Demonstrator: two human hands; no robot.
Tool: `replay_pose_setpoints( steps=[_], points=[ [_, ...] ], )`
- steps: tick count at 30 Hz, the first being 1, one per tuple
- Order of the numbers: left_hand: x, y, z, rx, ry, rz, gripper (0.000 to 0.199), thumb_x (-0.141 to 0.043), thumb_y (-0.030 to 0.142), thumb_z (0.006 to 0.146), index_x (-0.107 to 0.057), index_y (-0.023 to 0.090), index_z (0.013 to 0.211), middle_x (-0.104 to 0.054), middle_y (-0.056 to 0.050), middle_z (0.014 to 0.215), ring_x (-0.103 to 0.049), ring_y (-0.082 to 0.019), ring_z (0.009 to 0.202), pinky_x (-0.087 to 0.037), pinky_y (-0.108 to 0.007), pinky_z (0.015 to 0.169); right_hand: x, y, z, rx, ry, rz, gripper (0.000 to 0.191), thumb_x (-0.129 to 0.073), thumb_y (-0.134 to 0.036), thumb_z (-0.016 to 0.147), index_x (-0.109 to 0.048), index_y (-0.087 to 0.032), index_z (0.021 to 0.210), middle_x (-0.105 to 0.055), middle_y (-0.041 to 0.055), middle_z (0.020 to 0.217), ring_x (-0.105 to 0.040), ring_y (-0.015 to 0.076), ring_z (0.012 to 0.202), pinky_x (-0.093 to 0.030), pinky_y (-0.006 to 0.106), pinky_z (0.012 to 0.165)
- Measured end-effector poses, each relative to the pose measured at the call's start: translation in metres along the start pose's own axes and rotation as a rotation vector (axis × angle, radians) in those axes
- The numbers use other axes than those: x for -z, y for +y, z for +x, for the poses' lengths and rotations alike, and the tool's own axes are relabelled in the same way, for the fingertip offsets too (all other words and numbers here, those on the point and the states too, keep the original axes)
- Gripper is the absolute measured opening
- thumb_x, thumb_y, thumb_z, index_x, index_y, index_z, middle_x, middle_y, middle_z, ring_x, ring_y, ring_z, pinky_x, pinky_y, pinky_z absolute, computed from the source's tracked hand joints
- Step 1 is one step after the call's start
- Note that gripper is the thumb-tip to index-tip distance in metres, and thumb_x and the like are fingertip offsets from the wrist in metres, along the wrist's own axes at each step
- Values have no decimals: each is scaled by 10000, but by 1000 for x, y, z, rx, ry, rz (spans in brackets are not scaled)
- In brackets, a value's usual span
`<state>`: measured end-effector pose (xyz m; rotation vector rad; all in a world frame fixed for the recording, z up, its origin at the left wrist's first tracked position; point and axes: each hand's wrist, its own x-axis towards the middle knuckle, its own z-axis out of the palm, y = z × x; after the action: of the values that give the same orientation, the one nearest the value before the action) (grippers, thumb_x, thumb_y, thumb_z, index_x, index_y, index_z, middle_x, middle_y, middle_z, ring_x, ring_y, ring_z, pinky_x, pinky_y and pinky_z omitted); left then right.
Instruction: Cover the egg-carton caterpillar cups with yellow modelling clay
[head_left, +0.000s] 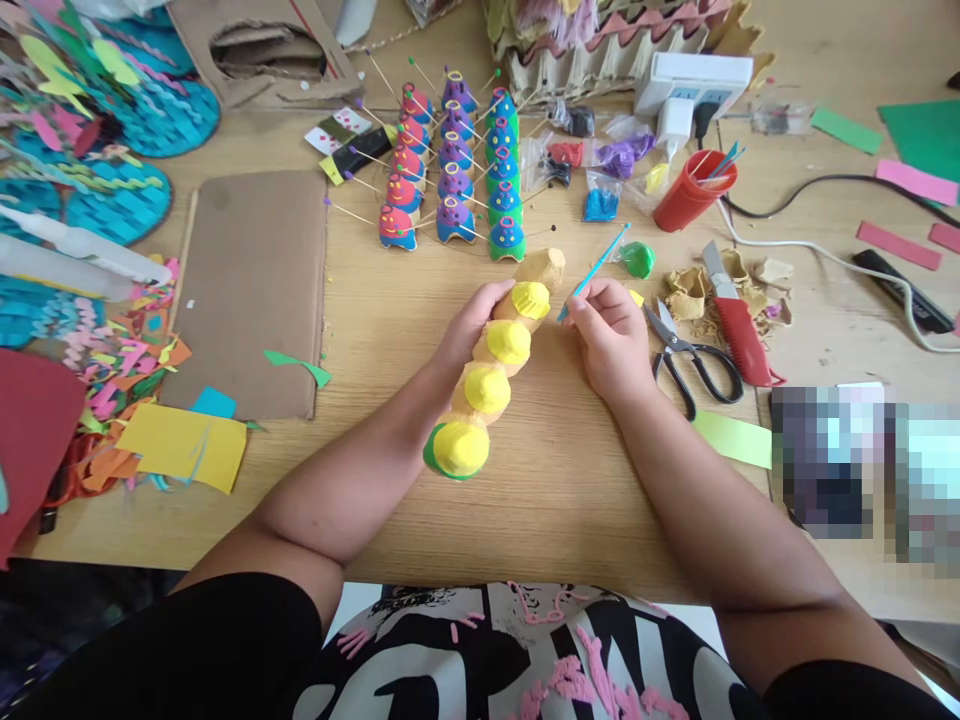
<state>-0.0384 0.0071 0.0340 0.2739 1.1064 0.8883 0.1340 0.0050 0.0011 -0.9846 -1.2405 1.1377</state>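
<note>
My left hand (474, 325) is closed around the far part of a tan egg-carton strip (541, 268), held slanting above the table. Several of its bumps carry yellow clay caps (487, 388); the farthest bump is bare, and green shows under the nearest cap. The second bump's cap (531, 299) has grooves pressed into it. In my right hand (613, 340) a thin blue modelling tool (596, 270) is pinched between thumb and fingers, pointing up and away. Its lower end is close to the strip, apart from the clay. A lump of green clay (639, 260) lies just beyond this hand.
Finished carton figures (454, 160) with pins stand in three rows at the back. Right of my hand lie scissors (694, 355) and a red-handled knife (739, 320). A red cup (694, 190) and power strip (694, 80) are behind. Cardboard (251, 290) and paper scraps lie left.
</note>
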Motion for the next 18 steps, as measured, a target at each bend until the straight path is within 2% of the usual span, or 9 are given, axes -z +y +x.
replay_pose_setpoints(
  steps=[6,10,13,18],
  points=[
    [1,0,0,-18,-6,24,378,-772,595,912,-610,254,883,-566,13,665,-624,-154,613,-479,-296,591,-1,-2,-1,-27,-76,96,505,-803,-718,842,-596,-260,894,-579,-45,770,-545,108,648,-509,276,639],
    [4,-2,2,0,-6,4,365,-776,595,910,-624,264,931,-571,28,668,-642,-149,632,-501,-290,616,-2,-8,-4,-12,-104,21,530,-767,-760,849,-596,-259,870,-600,-28,784,-558,128,693,-520,299,670],
    [6,-3,3,22,-38,-10,363,-776,585,910,-626,257,949,-578,25,659,-642,-152,622,-503,-289,609,-3,-11,-6,-1,-116,-28,517,-767,-750,856,-597,-262,872,-594,-21,793,-542,136,708,-500,303,662],
    [3,-1,-1,9,-39,-32,323,-775,509,935,-599,240,904,-555,34,631,-554,-104,530,-425,-248,522,-4,-12,-7,45,-109,-5,473,-780,-688,885,-593,-253,872,-557,-31,773,-490,120,678,-442,281,624]
  ],
)
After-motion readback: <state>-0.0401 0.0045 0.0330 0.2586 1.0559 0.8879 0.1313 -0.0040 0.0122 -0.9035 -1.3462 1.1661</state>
